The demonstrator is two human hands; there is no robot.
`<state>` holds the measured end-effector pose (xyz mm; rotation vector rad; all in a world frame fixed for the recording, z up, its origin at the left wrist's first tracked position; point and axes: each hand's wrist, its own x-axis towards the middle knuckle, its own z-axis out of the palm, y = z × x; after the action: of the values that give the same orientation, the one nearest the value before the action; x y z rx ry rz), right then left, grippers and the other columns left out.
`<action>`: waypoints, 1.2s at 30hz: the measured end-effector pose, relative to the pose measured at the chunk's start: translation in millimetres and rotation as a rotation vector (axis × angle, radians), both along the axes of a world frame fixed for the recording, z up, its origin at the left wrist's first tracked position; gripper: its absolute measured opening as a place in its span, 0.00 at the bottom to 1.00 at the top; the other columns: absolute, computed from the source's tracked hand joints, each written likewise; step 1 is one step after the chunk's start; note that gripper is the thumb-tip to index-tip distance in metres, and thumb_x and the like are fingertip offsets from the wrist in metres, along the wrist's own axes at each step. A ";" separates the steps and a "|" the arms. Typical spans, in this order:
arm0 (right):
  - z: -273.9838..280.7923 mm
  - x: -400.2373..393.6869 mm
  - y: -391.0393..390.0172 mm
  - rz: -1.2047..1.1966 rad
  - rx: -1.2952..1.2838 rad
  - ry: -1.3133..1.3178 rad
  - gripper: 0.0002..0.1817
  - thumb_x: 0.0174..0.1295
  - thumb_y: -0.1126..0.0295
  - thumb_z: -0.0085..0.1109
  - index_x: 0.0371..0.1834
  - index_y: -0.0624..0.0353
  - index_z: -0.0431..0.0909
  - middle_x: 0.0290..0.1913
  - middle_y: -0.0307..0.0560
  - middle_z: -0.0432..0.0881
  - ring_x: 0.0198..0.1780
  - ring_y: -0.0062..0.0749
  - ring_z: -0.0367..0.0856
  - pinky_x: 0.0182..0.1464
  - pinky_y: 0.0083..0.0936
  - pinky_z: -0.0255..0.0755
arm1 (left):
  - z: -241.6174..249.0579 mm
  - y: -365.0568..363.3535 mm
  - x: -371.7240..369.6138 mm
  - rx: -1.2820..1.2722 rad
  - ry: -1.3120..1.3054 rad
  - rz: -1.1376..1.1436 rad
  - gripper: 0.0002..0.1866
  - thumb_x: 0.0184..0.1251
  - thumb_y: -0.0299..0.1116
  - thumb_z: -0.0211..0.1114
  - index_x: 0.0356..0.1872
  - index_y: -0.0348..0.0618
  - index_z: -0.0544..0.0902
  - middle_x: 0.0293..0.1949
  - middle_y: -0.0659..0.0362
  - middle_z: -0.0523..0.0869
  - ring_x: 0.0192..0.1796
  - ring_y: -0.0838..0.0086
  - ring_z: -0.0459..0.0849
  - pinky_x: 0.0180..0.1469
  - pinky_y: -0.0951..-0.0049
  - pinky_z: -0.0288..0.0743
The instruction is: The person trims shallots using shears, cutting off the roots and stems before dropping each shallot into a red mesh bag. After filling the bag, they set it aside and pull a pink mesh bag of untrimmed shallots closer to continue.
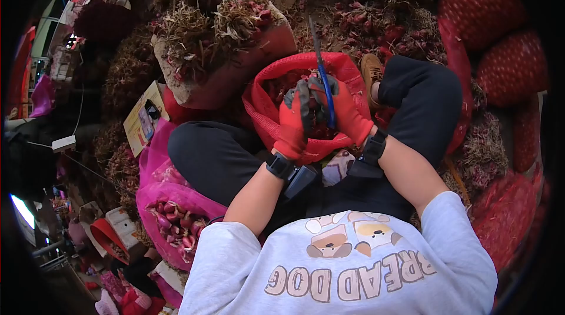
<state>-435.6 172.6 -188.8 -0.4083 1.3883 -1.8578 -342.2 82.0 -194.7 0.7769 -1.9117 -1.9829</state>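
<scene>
My right hand (344,106), in a red glove with grey fingers, is closed around blue-handled scissors (325,88). Their long, thin grey blade points away from me. Close beside it, my left hand (295,115) wears a matching glove and has its fingers curled inward; what they grip is hidden. Both hands are over the mouth of a red mesh sack (263,118) between my legs. Reddish shallots (282,85) show inside the sack.
Bunches of dried-top shallots (203,26) lie on a pale block (176,73) ahead left, and more bunches (382,12) ahead right. A pink mesh bag (176,226) of shallots sits by my left knee. Full red sacks (482,6) line the right. A card (144,118) lies left.
</scene>
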 end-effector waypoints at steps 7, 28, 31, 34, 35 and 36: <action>24.2 -21.2 22.2 0.113 0.311 0.591 0.25 0.55 0.51 0.66 0.43 0.60 0.74 0.37 0.47 0.79 0.39 0.34 0.80 0.43 0.32 0.73 | 2.9 -50.8 6.4 1.234 0.199 -0.021 0.22 0.72 0.57 0.46 0.21 0.57 0.66 0.12 0.73 0.56 0.11 0.87 0.54 0.12 0.85 0.48; 30.9 3.9 40.7 0.218 0.725 1.209 0.19 0.55 0.52 0.62 0.34 0.58 0.75 0.31 0.53 0.80 0.35 0.49 0.80 0.37 0.40 0.72 | 20.6 -27.9 1.4 0.333 0.061 0.365 0.18 0.74 0.53 0.45 0.35 0.51 0.74 0.21 0.73 0.66 0.16 0.90 0.59 0.16 0.87 0.52; 18.1 3.6 39.6 0.225 0.752 1.200 0.17 0.55 0.55 0.61 0.33 0.58 0.75 0.29 0.53 0.80 0.34 0.49 0.80 0.36 0.41 0.72 | 25.4 -26.5 2.5 0.382 0.069 0.397 0.19 0.74 0.53 0.45 0.34 0.50 0.74 0.21 0.72 0.67 0.16 0.89 0.60 0.15 0.86 0.53; 15.3 2.9 37.4 0.230 0.785 1.184 0.15 0.55 0.57 0.62 0.31 0.57 0.76 0.27 0.53 0.80 0.33 0.49 0.81 0.35 0.39 0.72 | 38.7 -23.6 1.3 0.252 0.039 0.380 0.21 0.74 0.55 0.45 0.34 0.50 0.74 0.21 0.71 0.70 0.17 0.89 0.62 0.16 0.85 0.54; 13.1 2.1 37.7 0.246 0.800 1.171 0.14 0.55 0.57 0.62 0.32 0.57 0.77 0.27 0.53 0.80 0.32 0.48 0.81 0.35 0.39 0.72 | 37.0 -24.2 1.4 0.214 0.044 0.379 0.20 0.74 0.54 0.45 0.35 0.50 0.74 0.22 0.72 0.70 0.17 0.89 0.62 0.16 0.85 0.54; 11.9 1.2 38.2 0.261 0.815 1.157 0.14 0.55 0.58 0.62 0.32 0.57 0.77 0.28 0.53 0.81 0.32 0.48 0.81 0.35 0.38 0.72 | 35.3 -24.9 1.6 0.175 0.048 0.378 0.19 0.74 0.53 0.45 0.36 0.50 0.74 0.22 0.72 0.71 0.17 0.88 0.62 0.16 0.85 0.55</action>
<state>-434.3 210.8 -176.8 -1.2337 2.4914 -0.6163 -340.6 57.1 -159.4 1.0386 -1.4477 -1.9219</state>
